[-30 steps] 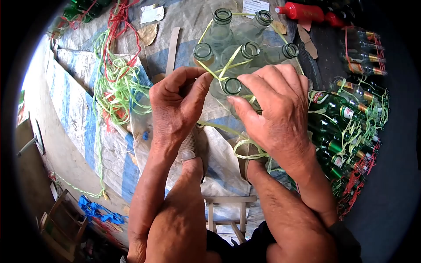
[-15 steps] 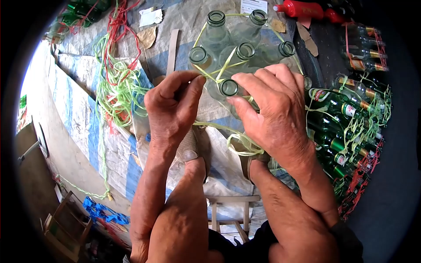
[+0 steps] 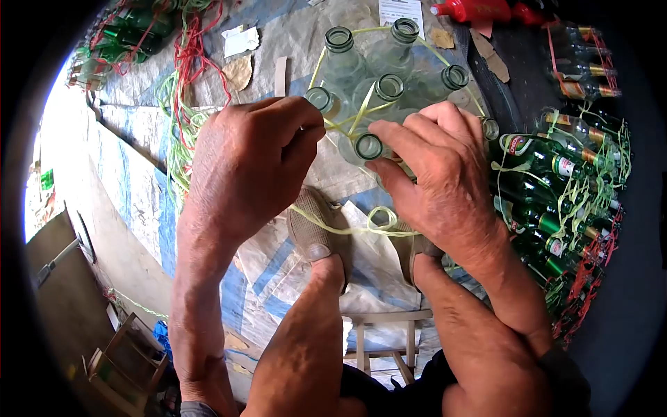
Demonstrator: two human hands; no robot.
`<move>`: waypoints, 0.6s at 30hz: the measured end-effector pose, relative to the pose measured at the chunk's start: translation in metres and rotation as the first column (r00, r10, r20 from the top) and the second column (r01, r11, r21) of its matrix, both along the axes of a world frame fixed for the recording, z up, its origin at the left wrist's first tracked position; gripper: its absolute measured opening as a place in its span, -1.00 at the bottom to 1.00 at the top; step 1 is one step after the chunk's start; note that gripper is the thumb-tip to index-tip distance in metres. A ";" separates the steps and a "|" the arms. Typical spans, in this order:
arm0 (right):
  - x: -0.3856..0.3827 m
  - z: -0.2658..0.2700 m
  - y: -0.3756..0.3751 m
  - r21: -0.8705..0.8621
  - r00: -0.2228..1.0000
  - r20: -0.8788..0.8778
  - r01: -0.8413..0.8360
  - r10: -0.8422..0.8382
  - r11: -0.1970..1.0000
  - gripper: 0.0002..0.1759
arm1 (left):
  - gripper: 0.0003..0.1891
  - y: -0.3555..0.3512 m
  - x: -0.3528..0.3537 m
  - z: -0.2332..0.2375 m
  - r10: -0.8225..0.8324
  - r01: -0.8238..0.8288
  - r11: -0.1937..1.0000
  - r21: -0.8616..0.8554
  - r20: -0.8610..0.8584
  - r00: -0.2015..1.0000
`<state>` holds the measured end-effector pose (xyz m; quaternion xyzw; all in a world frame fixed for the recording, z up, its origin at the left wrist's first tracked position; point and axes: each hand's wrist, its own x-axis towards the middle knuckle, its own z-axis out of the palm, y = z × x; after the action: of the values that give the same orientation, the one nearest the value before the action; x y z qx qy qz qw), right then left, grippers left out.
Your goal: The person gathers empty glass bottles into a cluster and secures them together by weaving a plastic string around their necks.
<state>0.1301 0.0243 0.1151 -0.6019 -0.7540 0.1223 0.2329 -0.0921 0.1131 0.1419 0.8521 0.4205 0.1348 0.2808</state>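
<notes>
Several clear glass bottles (image 3: 389, 86) stand upright in a cluster, with pale yellow-green plastic twine (image 3: 363, 115) running around and between their necks. My left hand (image 3: 253, 156) is closed in a pinch on the twine, left of the nearest bottle. The thumb and forefinger of my right hand (image 3: 445, 174) close on that nearest bottle's neck (image 3: 368, 146); its other fingers are curled over the bottles behind. A loose twine end (image 3: 347, 229) with a loop hangs below both hands, above my shoes.
Tied bundles of green bottles (image 3: 542, 167) lie at the right, with more green bottles (image 3: 132, 31) at the upper left. Red string (image 3: 194, 62) and light green string (image 3: 179, 139) lie on the tarp. A red bottle (image 3: 479, 10) lies at the top right. A wooden stool (image 3: 389, 317) stands between my legs.
My left hand has moved left and up, its wrist turned so its back faces up, drawing the twine. My right hand stays at the nearest bottle. The view has shifted slightly.
</notes>
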 end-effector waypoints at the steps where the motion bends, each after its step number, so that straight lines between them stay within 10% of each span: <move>1: 0.000 -0.001 0.000 0.001 1.000 0.002 0.001 -0.001 1.000 -0.52 | -0.92 0.005 0.001 0.003 -0.048 0.048 0.998 0.028 -0.022 0.999; 11: -0.001 -0.012 -0.001 0.066 0.997 -0.080 0.013 -0.008 0.998 -0.66 | -0.93 0.057 0.018 0.015 -0.379 0.413 0.883 0.225 -0.180 0.908; 18: -0.001 -0.017 0.000 0.100 0.997 -0.075 0.017 -0.009 0.995 -0.69 | -0.86 0.093 0.029 0.004 -0.444 0.443 0.896 -0.026 -0.090 0.892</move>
<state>0.1292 0.0244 0.0984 -0.5895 -0.7460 0.1050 0.2916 -0.0630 0.2060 0.1460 0.9303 0.2282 0.0261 0.2859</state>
